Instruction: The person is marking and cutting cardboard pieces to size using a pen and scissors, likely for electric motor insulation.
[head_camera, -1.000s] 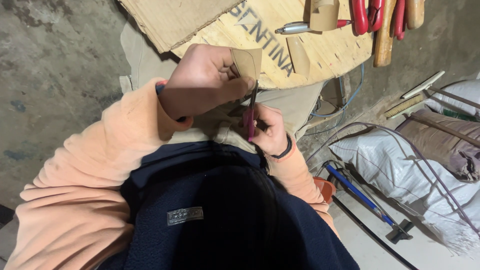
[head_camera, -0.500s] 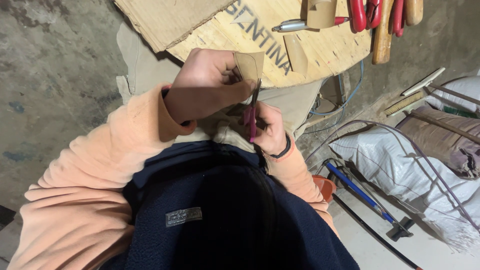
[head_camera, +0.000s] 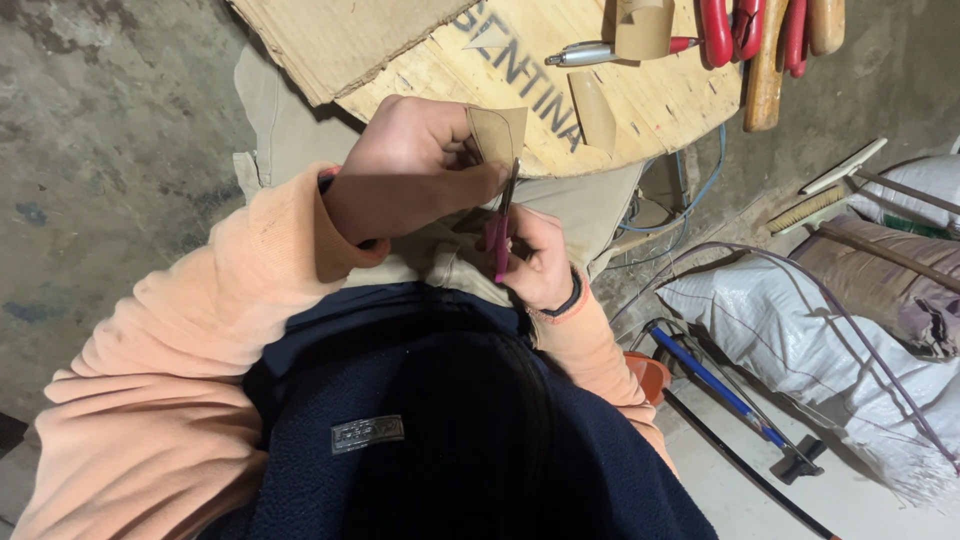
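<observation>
My left hand (head_camera: 405, 175) grips a small piece of brown cardboard (head_camera: 498, 133) and holds it up over my lap. My right hand (head_camera: 540, 260) is closed around pink-handled scissors (head_camera: 502, 225), whose blades point up and meet the lower edge of the cardboard. Both hands sit close together, just in front of a round wooden board (head_camera: 620, 90). The scissor handles are mostly hidden by my fingers.
On the wooden board lie a large cardboard sheet (head_camera: 340, 35), small cardboard pieces (head_camera: 592, 110), a pen-like tool (head_camera: 590, 52), red-handled tools (head_camera: 735, 25) and a wooden handle (head_camera: 765, 65). White sacks (head_camera: 800, 320), a brush (head_camera: 810, 208) and a blue-handled tool (head_camera: 715, 385) lie at the right.
The hands with the cardboard and scissors have stayed nearly in place; the cardboard has turned slightly in my left hand.
</observation>
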